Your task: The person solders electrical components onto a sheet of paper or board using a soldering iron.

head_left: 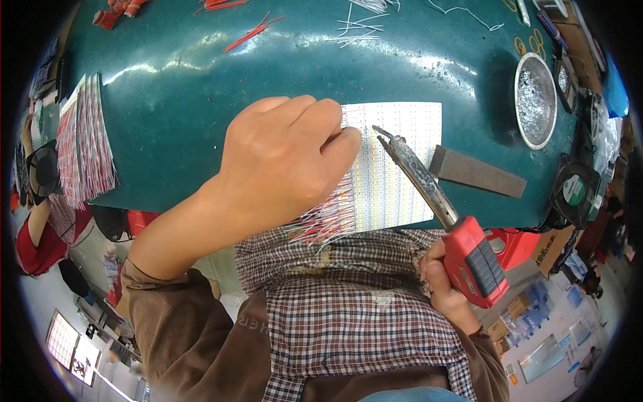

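Note:
My left hand (284, 151) is closed over the left edge of a white circuit board sheet (405, 194) with rows of small yellow LEDs. Its fingertips are hidden, so what they pinch cannot be made out. Red and white wires (328, 218) stick out from the sheet's left edge below that hand. In my right hand (445, 285) is a red-handled soldering gun (472, 261), gripped near the table's front edge. Its long metal barrel slants up over the sheet, and the dark tip lies close to my left fingers. Whether the tip touches the board I cannot tell.
A dark rectangular bar (479, 173) lies at the sheet's right edge. Farther right are a metal bowl (532, 146) and a small black fan (574, 189). Wired strips (84, 144) hang over the left side. Loose red wires (251, 35) and white wires (360, 30) lie at the back.

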A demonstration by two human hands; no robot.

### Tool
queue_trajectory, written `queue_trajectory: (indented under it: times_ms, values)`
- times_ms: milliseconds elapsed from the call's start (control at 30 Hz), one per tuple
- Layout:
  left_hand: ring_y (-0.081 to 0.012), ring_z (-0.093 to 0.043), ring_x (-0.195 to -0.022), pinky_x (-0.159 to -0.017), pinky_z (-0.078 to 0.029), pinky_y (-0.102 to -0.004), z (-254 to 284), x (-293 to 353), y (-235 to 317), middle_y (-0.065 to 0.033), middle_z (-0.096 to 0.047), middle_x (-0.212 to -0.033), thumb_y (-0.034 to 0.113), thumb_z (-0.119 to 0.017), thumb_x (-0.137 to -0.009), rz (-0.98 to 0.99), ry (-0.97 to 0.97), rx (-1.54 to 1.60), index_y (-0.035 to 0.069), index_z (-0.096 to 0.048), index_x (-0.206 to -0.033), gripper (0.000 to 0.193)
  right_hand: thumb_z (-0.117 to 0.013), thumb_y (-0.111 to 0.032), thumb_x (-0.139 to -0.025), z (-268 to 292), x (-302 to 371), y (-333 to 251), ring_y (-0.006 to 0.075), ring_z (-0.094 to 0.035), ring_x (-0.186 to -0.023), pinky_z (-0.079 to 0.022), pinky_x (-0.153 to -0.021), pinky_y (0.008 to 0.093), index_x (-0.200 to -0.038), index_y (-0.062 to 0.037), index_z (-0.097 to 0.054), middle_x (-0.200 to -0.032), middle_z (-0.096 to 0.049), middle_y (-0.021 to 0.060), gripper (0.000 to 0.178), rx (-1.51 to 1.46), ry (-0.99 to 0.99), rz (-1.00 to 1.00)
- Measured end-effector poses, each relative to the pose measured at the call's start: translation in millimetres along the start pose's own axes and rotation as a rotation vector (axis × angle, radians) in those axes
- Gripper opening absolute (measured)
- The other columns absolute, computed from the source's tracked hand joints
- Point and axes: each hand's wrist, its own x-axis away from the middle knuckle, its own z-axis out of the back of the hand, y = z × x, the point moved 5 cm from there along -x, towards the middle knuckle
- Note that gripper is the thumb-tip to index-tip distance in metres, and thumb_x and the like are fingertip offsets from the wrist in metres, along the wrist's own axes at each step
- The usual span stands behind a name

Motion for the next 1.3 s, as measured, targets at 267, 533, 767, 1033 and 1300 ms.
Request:
queue_trajectory:
  times_ms: [267, 533, 767, 1033, 1300]
  values:
    - [-0.0136, -0.054, -0.060, -0.052, -0.042, -0.0291, -1.1, 4.7, 2.0, 0.0011, -0.055, -0.074, 0.008, -0.072, -0.069, -0.016, 0.011, -0.012, 0.008, -0.076, -0.098, 0.029, -0.077, -0.009, -0.083, 3.1, 6.4, 0.3, 0.0255, -0.068, -0.070, -0.054, -0.065, 0.0345, -0.099, -0.0028, -0.071, -0.082, -0.068, 0.0092, 0.018, 0.117, 0.013, -0.005]
    - [-0.0137, -0.055, -0.060, -0.052, -0.042, -0.0290, -0.8, 5.4, 2.7, 0.0011, -0.055, -0.074, 0.009, -0.073, -0.070, -0.022, 0.009, -0.028, 0.008, -0.076, -0.098, 0.029, -0.075, -0.010, -0.084, 3.1, 6.3, 2.0, 0.0261, -0.068, -0.068, -0.054, -0.063, 0.0347, -0.097, -0.0028, -0.070, -0.080, -0.067, 0.0096, 0.016, 0.133, -0.030, 0.014]
    - [-0.0138, -0.055, -0.060, -0.052, -0.042, -0.0292, -2.5, 6.0, 1.3, 0.0012, -0.055, -0.074, 0.007, -0.075, -0.070, -0.017, 0.031, 0.005, 0.009, -0.076, -0.098, 0.028, -0.077, -0.004, -0.081, 3.4, 5.4, 2.8, 0.0271, -0.068, -0.069, -0.055, -0.065, 0.0350, -0.098, -0.0012, -0.070, -0.081, -0.068, 0.0105, 0.019, 0.114, -0.010, 0.033]
    - [-0.0136, -0.055, -0.060, -0.051, -0.041, -0.0292, -2.7, 7.2, 3.3, 0.0014, -0.055, -0.073, 0.008, -0.074, -0.070, -0.013, 0.043, -0.013, 0.009, -0.077, -0.098, 0.027, -0.076, -0.002, -0.079, 2.4, 5.1, 2.2, 0.0266, -0.069, -0.069, -0.055, -0.065, 0.0349, -0.098, -0.0009, -0.070, -0.082, -0.068, 0.0109, 0.020, 0.126, 0.004, 0.063]
    - [-0.0129, -0.055, -0.060, -0.051, -0.041, -0.0290, -2.7, 9.8, 4.9, 0.0019, -0.055, -0.074, 0.008, -0.072, -0.070, -0.013, 0.054, -0.044, 0.009, -0.077, -0.100, 0.031, -0.076, -0.002, -0.079, 0.3, 7.8, 6.5, 0.0273, -0.066, -0.067, -0.053, -0.062, 0.0352, -0.096, -0.0017, -0.069, -0.080, -0.066, 0.0107, 0.019, 0.131, 0.012, 0.045]
